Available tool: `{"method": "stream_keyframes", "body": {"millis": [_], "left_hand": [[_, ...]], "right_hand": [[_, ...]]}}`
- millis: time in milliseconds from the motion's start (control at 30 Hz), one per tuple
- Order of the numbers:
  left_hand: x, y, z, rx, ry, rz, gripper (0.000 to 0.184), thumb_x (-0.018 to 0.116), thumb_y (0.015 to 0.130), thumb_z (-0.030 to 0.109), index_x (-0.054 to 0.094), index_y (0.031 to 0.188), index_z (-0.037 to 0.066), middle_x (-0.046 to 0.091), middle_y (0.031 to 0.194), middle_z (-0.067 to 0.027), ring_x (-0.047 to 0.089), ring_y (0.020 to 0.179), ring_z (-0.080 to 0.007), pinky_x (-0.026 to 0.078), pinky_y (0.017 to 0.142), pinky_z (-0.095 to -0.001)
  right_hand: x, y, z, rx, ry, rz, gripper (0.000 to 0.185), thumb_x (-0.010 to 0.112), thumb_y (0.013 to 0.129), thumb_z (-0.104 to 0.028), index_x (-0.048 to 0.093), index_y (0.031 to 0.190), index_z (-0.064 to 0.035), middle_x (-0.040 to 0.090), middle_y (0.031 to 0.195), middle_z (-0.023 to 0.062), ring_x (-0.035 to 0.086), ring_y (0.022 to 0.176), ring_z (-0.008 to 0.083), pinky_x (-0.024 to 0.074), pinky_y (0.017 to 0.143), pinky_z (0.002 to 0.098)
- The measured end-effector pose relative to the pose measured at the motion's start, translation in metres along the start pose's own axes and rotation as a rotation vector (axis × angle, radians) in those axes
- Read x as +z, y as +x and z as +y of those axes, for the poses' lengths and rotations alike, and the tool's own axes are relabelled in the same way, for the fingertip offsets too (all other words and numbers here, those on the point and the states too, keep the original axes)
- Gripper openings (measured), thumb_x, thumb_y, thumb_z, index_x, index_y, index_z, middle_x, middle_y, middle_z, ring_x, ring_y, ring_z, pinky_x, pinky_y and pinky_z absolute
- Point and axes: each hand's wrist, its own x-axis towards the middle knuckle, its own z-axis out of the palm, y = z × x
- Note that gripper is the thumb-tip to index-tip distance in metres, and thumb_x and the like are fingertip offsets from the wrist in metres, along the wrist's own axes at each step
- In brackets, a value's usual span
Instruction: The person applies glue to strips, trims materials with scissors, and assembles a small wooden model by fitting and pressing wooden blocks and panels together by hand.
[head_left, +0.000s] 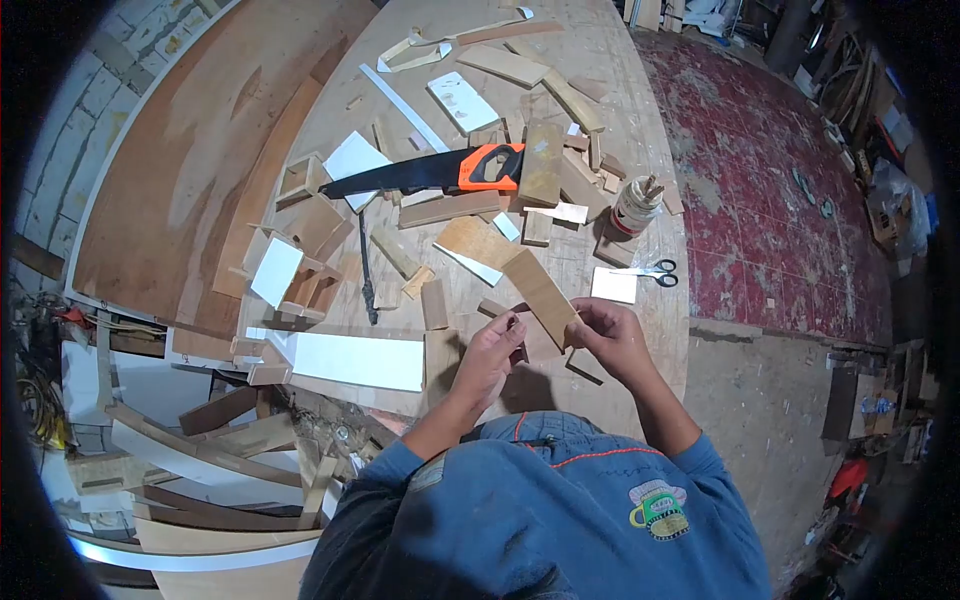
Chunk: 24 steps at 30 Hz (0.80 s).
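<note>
A flat rectangular piece of wood is tilted over the near part of the workbench. My right hand is closed on its near right edge, thumb on the face. At the other side of this piece, my left hand is closed with its fingertips pinched together; what they hold, if anything, is too small to make out. Just beyond the held wood lies another wood piece with a white edge. A thin dark strip rests below my right hand. Scissors lie on a white piece to the right.
Across the workbench are a handsaw with an orange and black handle, a jar with sticks, small wooden box frames and many offcuts. A long white board lies at left. Large plywood leans beyond it.
</note>
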Motion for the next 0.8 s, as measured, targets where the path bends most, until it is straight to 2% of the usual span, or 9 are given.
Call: {"method": "stream_keyframes", "body": {"millis": [133, 233, 300, 367, 433, 500, 533, 600, 800], "left_hand": [[0.01, -0.005, 0.0, 0.121, 0.215, -0.107, 0.053, 0.063, 0.086, 0.011, 0.041, 0.134, 0.005, 0.058, 0.109, -0.0043, 0.053, 0.105, -0.0094, 0.047, 0.083, -0.0252], [0.015, -0.009, 0.005, 0.121, 0.306, -0.065, 0.056, 0.063, 0.083, 0.005, 0.04, 0.134, 0.003, 0.058, 0.108, -0.0062, 0.055, 0.1, -0.0098, 0.047, 0.081, -0.0254], [0.012, -0.009, 0.01, 0.099, 0.568, 0.085, 0.056, 0.062, 0.081, 0.003, 0.04, 0.132, 0.003, 0.059, 0.106, -0.0073, 0.057, 0.094, -0.0103, 0.047, 0.079, -0.0249], [0.014, -0.011, 0.017, 0.136, 0.531, 0.024, 0.054, 0.063, 0.081, 0.004, 0.042, 0.131, 0.002, 0.059, 0.106, -0.0076, 0.058, 0.09, -0.0102, 0.048, 0.076, -0.0242], [0.011, -0.011, 0.019, 0.164, 0.493, -0.039, 0.053, 0.064, 0.08, 0.005, 0.043, 0.129, 0.002, 0.059, 0.105, -0.0078, 0.058, 0.087, -0.0101, 0.048, 0.074, -0.0235], [0.004, -0.007, 0.02, 0.186, 0.662, -0.11, 0.044, 0.066, 0.079, 0.006, 0.051, 0.12, 0.0, 0.061, 0.1, -0.0066, 0.058, 0.082, -0.0081, 0.048, 0.069, -0.0224], [0.005, -0.007, 0.022, 0.183, 0.663, -0.114, 0.044, 0.066, 0.079, 0.006, 0.051, 0.12, 0.0, 0.061, 0.1, -0.0066, 0.058, 0.082, -0.0081, 0.048, 0.069, -0.0224], [0.01, -0.008, 0.028, 0.022, 0.539, -0.072, 0.036, 0.068, 0.077, 0.009, 0.057, 0.11, -0.001, 0.063, 0.094, -0.0051, 0.058, 0.076, -0.0069, 0.047, 0.064, -0.022], [0.015, -0.013, 0.033, 0.003, 0.592, 0.063, 0.033, 0.069, 0.077, 0.013, 0.06, 0.105, -0.002, 0.064, 0.085, -0.0032, 0.057, 0.068, -0.0057, 0.045, 0.056, -0.0201]], "right_hand": [[0.005, -0.003, 0.014, 0.052, 0.238, -0.006, 0.022, 0.06, 0.085, -0.004, 0.056, 0.106, 0.0025, 0.063, 0.083, 0.0048, 0.059, 0.07, 0.0092, 0.049, 0.064, 0.0228], [0.008, -0.006, 0.012, 0.094, 0.339, 0.003, 0.022, 0.061, 0.085, -0.007, 0.055, 0.105, 0.0004, 0.062, 0.082, 0.0036, 0.058, 0.072, 0.009, 0.0486, 0.065, 0.0231], [0.006, -0.006, 0.007, 0.121, 0.367, -0.002, 0.021, 0.062, 0.086, -0.009, 0.055, 0.104, -0.0008, 0.061, 0.082, 0.0034, 0.059, 0.073, 0.0095, 0.0489, 0.066, 0.0237], [-0.002, -0.001, 0.003, 0.017, 0.302, 0.117, 0.022, 0.061, 0.086, -0.01, 0.055, 0.105, -0.0001, 0.062, 0.084, 0.004, 0.059, 0.074, 0.0097, 0.0488, 0.067, 0.0245], [-0.012, 0.005, -0.003, -0.109, 0.161, 0.09, 0.022, 0.061, 0.086, -0.009, 0.057, 0.106, 0.0003, 0.064, 0.087, 0.0059, 0.061, 0.078, 0.0112, 0.0502, 0.068, 0.0255], [-0.016, 0.006, -0.015, -0.144, 0.093, 0.106, 0.021, 0.061, 0.085, -0.008, 0.059, 0.104, 0.0009, 0.065, 0.086, 0.0073, 0.063, 0.078, 0.0126, 0.0517, 0.067, 0.0263], [-0.015, 0.007, -0.022, -0.2, -0.076, 0.081, 0.02, 0.062, 0.084, -0.007, 0.061, 0.102, 0.0007, 0.066, 0.087, 0.0091, 0.064, 0.079, 0.0149, 0.0528, 0.068, 0.0277], [-0.012, 0.004, -0.033, -0.253, -0.241, 0.06, 0.019, 0.063, 0.082, -0.006, 0.063, 0.101, 0.0006, 0.066, 0.088, 0.0109, 0.066, 0.081, 0.0173, 0.054, 0.069, 0.029], [-0.006, -0.002, -0.045, -0.317, -0.315, -0.156, 0.026, 0.058, 0.078, 0.001, 0.064, 0.104, 0.0002, 0.064, 0.087, 0.0142, 0.066, 0.078, 0.0227, 0.0557, 0.07, 0.0309]]}}
